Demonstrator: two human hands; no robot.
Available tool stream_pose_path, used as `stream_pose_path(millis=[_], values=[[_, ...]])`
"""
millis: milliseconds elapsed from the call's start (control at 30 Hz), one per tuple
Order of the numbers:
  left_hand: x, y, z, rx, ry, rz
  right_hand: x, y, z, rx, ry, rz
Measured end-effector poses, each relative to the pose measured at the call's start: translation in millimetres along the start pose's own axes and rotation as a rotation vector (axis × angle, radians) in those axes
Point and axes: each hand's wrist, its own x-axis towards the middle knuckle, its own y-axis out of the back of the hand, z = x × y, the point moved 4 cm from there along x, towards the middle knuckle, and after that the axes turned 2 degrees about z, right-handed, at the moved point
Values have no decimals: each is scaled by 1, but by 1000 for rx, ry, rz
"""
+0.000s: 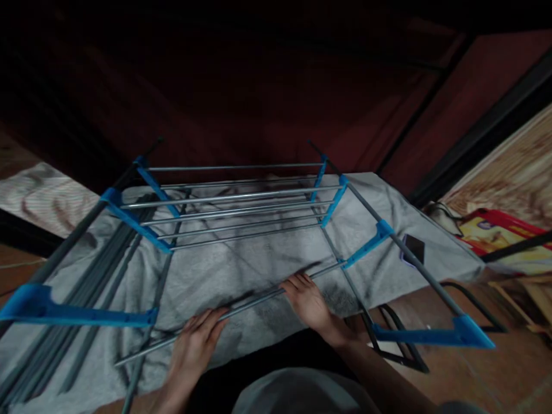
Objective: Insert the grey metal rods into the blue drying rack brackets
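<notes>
My left hand and my right hand are both closed over a thin metal rod. The rod slants across the near part of a partly built rack. Its right end meets a blue plastic bracket on the rack's right side, while its left end lies loose over a grey upright tube. Farther back, several silver crossbars span between blue brackets on both sides. A nearer left bracket and a nearer right bracket have no crossbar in them.
Several loose grey tubes lie on the grey blanket at the left. A phone rests at the right. Beyond it is a red and yellow package. A dark red panel stands behind the rack.
</notes>
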Motion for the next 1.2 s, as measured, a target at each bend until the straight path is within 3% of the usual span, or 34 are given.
stream_pose_path(millis=[233,367,567,700,800,900,1067,1200], values=[[-16,6,-20,34,5,68,11,-3,15,-12,-33,18],[-23,5,-20,29,30,44,17,-3,18,-52,-5,45],[-2,29,15,127,-90,133,33,4,-11,-61,141,32],[15,66,43,251,-38,402,53,18,-32,30,170,76],[16,87,62,218,-48,567,69,37,-40,150,139,183],[15,91,72,136,1,630,80,59,-44,339,114,287],[20,76,76,-36,145,564,95,87,-46,804,2,414],[30,61,72,-170,237,484,108,99,-56,1198,-96,359]])
